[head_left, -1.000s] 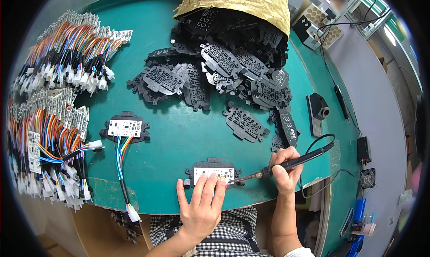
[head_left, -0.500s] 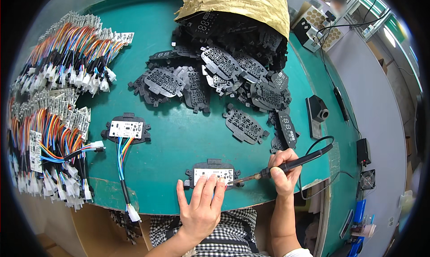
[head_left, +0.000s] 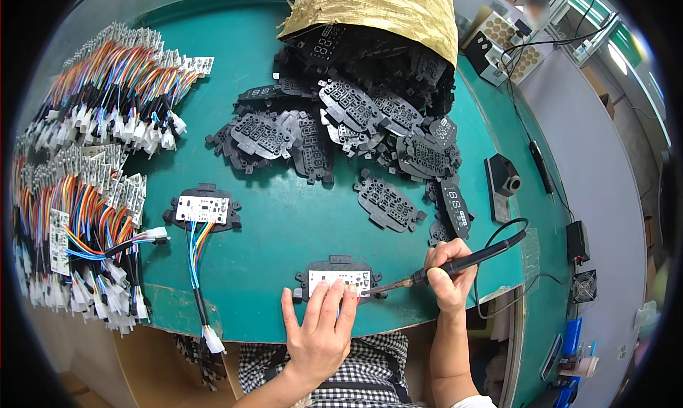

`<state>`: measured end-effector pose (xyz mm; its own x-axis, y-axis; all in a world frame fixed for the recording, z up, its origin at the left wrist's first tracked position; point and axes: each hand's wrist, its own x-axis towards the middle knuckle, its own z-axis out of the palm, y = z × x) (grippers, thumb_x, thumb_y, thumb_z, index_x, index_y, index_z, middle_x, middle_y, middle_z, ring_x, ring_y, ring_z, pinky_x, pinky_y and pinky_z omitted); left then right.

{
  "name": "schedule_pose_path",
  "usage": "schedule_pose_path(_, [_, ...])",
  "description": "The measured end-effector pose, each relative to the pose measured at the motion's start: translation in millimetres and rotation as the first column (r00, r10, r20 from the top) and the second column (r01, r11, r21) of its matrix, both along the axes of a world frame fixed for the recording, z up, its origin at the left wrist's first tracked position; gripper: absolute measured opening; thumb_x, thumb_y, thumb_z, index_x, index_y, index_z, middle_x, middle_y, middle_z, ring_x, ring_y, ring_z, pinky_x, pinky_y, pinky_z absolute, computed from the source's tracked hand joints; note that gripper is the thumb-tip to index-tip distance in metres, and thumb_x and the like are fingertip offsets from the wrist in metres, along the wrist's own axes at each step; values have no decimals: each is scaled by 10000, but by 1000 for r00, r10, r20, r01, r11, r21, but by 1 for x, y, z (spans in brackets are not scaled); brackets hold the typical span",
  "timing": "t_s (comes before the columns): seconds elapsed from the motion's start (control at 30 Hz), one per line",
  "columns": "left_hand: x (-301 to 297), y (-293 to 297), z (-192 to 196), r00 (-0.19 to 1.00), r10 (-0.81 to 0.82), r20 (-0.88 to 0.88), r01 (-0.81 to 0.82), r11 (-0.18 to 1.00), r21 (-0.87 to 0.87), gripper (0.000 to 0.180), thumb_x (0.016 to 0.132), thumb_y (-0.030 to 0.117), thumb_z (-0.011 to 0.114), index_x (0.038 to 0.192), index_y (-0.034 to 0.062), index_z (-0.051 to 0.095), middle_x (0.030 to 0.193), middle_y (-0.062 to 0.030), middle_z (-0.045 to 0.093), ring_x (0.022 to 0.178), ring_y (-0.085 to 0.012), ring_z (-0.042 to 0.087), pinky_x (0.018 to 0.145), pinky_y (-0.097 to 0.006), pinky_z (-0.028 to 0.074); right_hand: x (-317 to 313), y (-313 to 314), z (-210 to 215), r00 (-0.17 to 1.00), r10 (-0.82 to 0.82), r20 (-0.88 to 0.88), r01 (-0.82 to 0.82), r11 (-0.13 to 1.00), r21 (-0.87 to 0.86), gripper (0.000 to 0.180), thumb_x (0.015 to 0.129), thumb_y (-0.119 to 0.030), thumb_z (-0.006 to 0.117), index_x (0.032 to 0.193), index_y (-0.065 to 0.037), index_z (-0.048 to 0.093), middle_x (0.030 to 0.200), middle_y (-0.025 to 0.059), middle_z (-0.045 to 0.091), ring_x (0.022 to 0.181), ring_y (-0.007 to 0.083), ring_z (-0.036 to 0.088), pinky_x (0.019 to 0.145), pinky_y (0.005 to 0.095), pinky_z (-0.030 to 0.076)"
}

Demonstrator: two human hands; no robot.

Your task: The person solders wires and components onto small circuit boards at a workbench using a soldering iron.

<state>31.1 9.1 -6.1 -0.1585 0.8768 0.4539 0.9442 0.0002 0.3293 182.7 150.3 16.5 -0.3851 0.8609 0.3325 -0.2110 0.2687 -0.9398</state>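
My left hand [head_left: 322, 330] lies with fingers stretched out, its fingertips pressing on the near edge of a white circuit board [head_left: 321, 277]. That board sits in a black plastic panel [head_left: 340, 261] near the table's front edge. In my right hand [head_left: 452, 274] is a soldering iron [head_left: 473, 258], gripped by its black handle. Its metal tip reaches left to the board's right end, close beside my left fingertips. The near edge of the board is partly hidden under my fingers. To the left, another black panel [head_left: 235, 207] carries a white board [head_left: 202, 209] with coloured wires and a white connector.
Piles of wired boards [head_left: 107, 88] fill the left side. Many black panels [head_left: 341, 106] spill from a yellow woven sack [head_left: 377, 6] at the back. A black iron stand [head_left: 502, 184] stands at right, with a small fan [head_left: 584, 285] beyond. The iron's cable loops near my right hand.
The picture has shifted very slightly. Both hands and the soldering iron keep the same places on the board.
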Motion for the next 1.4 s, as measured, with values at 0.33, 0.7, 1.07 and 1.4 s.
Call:
schedule_pose_path(0.33, [-1,0,2,1000,-4,-5,4,1000,-4,421,597,40,617,1016,73,588,1095,-77,537,1042,-243,500,939,-595,283,0,2,2,989,-74,-125,75,997,1,282,699,-171,632,726,-39,385,573,20,375,467,98,319,439,236,274])
schedule_pose_path(0.7, [0,0,-1,1000,10,-9,-10,1000,10,424,602,33,616,1023,71,591,1103,-73,536,1026,-278,494,922,-594,301,-12,7,13,995,-59,83,69,989,-128,185,721,-63,605,801,-44,439,699,3,461,584,50,409,521,186,344])
schedule_pose_path(1.07, [-1,0,-2,1000,7,-29,-7,1000,11,438,610,34,607,1046,69,590,1124,-72,533,1026,-320,473,917,-589,310,-15,8,8,994,-59,91,71,988,-137,192,725,-76,617,812,-45,448,719,2,475,594,40,421,531,175,353])
schedule_pose_path(1.4, [0,0,-2,999,12,-38,-11,1000,16,412,625,36,608,1035,71,595,1128,-67,534,1030,-324,474,919,-588,310,-15,7,7,991,-68,115,82,989,-125,196,728,-76,625,812,-44,451,709,-15,468,576,27,410,513,166,341])
